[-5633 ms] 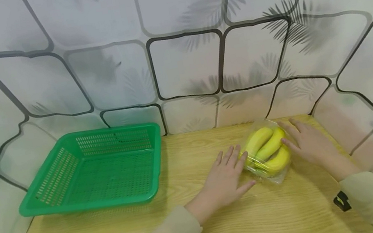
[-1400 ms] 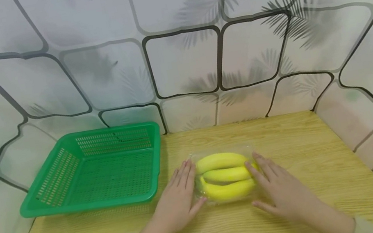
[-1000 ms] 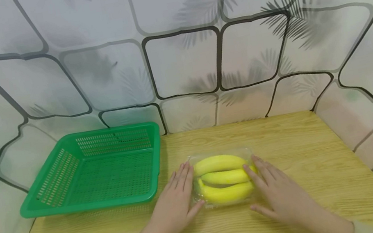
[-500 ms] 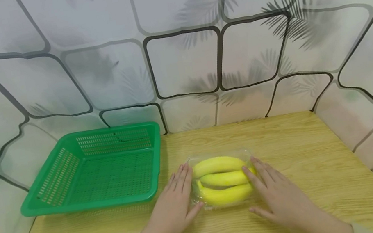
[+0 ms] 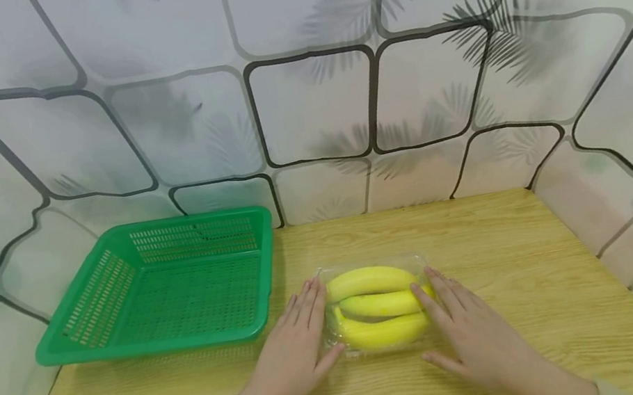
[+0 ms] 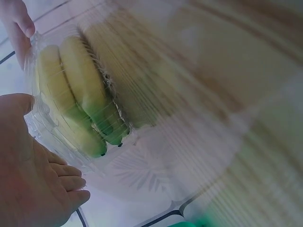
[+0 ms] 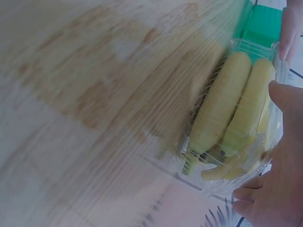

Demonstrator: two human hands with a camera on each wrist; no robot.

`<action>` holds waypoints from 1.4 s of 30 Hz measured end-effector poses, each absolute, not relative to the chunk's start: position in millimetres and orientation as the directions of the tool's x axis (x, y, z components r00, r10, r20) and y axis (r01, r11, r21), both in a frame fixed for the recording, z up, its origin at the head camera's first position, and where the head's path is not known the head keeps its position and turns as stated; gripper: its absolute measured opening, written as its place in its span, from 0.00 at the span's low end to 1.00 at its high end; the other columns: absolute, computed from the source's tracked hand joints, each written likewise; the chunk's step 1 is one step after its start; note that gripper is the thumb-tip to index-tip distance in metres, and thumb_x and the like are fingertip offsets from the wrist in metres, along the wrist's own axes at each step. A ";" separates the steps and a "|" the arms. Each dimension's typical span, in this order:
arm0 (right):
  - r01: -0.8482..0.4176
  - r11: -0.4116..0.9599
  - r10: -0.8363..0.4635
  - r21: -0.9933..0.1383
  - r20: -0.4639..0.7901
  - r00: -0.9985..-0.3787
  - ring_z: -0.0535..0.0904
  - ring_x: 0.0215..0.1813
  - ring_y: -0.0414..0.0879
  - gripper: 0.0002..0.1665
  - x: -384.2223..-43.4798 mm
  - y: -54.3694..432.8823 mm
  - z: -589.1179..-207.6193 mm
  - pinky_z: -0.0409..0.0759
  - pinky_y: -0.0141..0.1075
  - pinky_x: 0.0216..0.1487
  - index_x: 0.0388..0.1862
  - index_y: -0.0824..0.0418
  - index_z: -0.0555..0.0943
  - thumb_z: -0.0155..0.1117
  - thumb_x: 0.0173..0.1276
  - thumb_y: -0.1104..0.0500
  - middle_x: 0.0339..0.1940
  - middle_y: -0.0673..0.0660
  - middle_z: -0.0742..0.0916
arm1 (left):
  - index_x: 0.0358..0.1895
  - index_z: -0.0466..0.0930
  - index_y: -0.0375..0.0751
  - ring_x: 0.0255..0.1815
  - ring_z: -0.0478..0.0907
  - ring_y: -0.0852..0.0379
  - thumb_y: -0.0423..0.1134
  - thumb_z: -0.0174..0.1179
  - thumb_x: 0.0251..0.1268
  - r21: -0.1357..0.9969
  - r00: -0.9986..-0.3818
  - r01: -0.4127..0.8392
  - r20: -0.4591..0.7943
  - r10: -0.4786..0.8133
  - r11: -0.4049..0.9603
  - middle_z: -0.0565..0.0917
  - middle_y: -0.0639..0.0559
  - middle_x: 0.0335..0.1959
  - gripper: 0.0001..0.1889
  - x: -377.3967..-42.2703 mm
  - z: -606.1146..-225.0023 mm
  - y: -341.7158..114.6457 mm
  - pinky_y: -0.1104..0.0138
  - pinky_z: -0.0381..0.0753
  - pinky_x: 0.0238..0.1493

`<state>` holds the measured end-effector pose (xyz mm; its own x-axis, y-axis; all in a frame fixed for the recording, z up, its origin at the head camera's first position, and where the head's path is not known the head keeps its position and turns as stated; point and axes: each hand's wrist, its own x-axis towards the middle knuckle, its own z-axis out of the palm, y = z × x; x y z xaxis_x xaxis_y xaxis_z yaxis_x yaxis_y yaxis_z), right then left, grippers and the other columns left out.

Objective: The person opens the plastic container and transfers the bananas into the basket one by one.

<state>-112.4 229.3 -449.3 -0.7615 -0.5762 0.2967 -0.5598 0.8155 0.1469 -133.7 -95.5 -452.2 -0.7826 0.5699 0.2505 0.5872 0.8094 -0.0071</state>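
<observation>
A clear plastic clamshell box [image 5: 375, 262] of yellow bananas [image 5: 382, 334] lies flat near the middle of the table, its long side toward me. My left hand [image 5: 292, 350] rests along the box's left end, fingers straight and thumb at the near corner. At the right end lies my right hand [image 5: 472, 325], fingers extended, the index fingertip over the box's edge. In the left wrist view the bananas [image 6: 87, 80] show greenish tips through the ribbed plastic. The right wrist view has the thumb and fingers of the right hand [image 7: 279, 156] spread along the box's side.
A green slatted plastic basket [image 5: 158, 345] stands at the back left of the wooden table [image 5: 424, 228], with nothing in it. A patterned wall [image 5: 313, 106] closes off the back and both sides.
Since the oldest frame, both hands have brought the banana box from the back right to the middle and turned it straight. Over the last second it shifted only slightly toward me.
</observation>
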 end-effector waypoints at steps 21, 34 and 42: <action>-0.554 0.819 -0.569 0.149 0.330 -0.753 0.69 0.79 0.68 0.66 -111.9 228.4 -449.5 0.75 0.60 0.75 0.85 0.65 0.57 0.74 0.62 0.32 0.81 0.75 0.67 | 0.82 0.57 0.27 0.86 0.60 0.40 0.64 0.53 0.79 0.005 -0.785 0.584 0.256 0.564 0.811 0.60 0.34 0.84 0.47 -133.4 -449.7 -96.0 0.50 0.64 0.83; -0.543 0.828 -0.558 0.141 0.313 -0.769 0.69 0.80 0.67 0.66 -111.4 228.1 -448.8 0.75 0.60 0.75 0.86 0.64 0.56 0.75 0.62 0.32 0.82 0.74 0.67 | 0.82 0.58 0.28 0.85 0.61 0.40 0.60 0.55 0.80 0.087 -0.790 0.592 0.261 0.555 0.802 0.62 0.34 0.84 0.44 -130.5 -448.4 -97.9 0.48 0.65 0.82; -0.544 0.828 -0.558 0.138 0.314 -0.769 0.69 0.80 0.67 0.66 -111.2 227.4 -449.1 0.75 0.61 0.75 0.86 0.64 0.56 0.75 0.62 0.32 0.82 0.75 0.67 | 0.82 0.59 0.28 0.84 0.63 0.39 0.57 0.56 0.80 0.131 -0.799 0.586 0.256 0.544 0.800 0.63 0.34 0.83 0.42 -128.2 -447.6 -99.0 0.48 0.66 0.82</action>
<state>-111.2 227.4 -449.1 -0.7686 -0.5575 0.3138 -0.5439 0.8277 0.1383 -128.2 -99.0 -447.6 -0.7993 0.5437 0.2559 0.5859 0.7998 0.1306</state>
